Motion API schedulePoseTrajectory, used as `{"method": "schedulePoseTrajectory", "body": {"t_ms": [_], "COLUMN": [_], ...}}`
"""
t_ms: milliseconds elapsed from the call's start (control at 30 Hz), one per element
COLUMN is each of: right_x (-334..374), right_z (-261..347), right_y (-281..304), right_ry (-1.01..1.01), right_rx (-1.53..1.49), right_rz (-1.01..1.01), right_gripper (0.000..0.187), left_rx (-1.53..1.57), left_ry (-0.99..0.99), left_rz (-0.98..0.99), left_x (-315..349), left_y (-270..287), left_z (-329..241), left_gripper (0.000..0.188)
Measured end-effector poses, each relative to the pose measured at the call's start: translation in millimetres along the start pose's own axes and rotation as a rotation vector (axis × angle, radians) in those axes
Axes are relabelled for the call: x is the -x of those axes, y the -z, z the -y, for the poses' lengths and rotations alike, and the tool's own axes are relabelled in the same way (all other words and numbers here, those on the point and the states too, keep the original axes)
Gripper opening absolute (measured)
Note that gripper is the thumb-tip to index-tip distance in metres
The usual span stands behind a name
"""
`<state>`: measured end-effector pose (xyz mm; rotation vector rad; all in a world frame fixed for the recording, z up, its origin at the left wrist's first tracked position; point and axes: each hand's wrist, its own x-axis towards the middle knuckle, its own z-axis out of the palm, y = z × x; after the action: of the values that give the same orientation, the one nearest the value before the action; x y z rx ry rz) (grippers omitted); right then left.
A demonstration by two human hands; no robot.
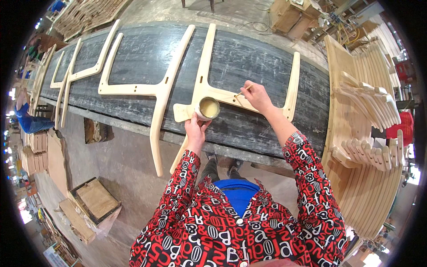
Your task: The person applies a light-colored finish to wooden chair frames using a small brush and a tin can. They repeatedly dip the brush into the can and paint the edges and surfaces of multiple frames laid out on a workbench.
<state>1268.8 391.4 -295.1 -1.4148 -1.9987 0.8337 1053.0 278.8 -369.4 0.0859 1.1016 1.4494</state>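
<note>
My left hand [195,132] grips a small round cup [209,108] of pale yellow, glue-like liquid, tilted toward me. A flat pale wooden piece [181,113] with rounded corners sticks out to the left of the cup; whether my fingers touch it I cannot tell. Between the fingertips of my right hand [258,97] is a thin wooden stick [241,93], its tip down at a hole in the crossbar of a pale wooden chair-leg frame [206,60]. The cup hides part of that frame's left leg.
Further similar frames [163,91] lie leftward along the dark, scuffed worktable [138,53]. Stacked wooden parts [364,191] stand close on my right. A box with a wooden top [95,200] sits on the floor to the left. Another person in blue [33,120] is at the far left.
</note>
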Motion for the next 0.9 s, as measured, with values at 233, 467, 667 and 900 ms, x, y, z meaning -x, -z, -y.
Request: {"method": "schedulePoseTrajectory", "body": {"t_ms": [233, 467, 667, 900], "right_x": [-11.3, 5.3, 56.9, 80.4], "right_z": [5.1, -33.2, -55.3, -89.8], "right_y": [13.2, 34.7, 17.3, -4.3], "right_ry": [0.162, -0.198, -0.35, -0.557], "right_rx": [0.181, -0.154, -0.599, -1.105], "right_rz": [0.113, 0.15, -0.124, -0.354], "right_gripper": [0.014, 0.012, 0.011, 0.011], "left_rx": [0.014, -0.001, -0.016, -0.044], "left_ry": [-0.009, 0.012, -0.012, -0.023], "left_rz": [0.029, 0.054, 0.072, 0.026], "left_x": [-7.9, -13.5, -12.3, -1.4], "left_y": [1.7, -3.0, 9.3, 8.4], "left_z": [-4.5, -4.1, -4.6, -0.1], "left_gripper": [0.026, 0.027, 0.027, 0.027]}}
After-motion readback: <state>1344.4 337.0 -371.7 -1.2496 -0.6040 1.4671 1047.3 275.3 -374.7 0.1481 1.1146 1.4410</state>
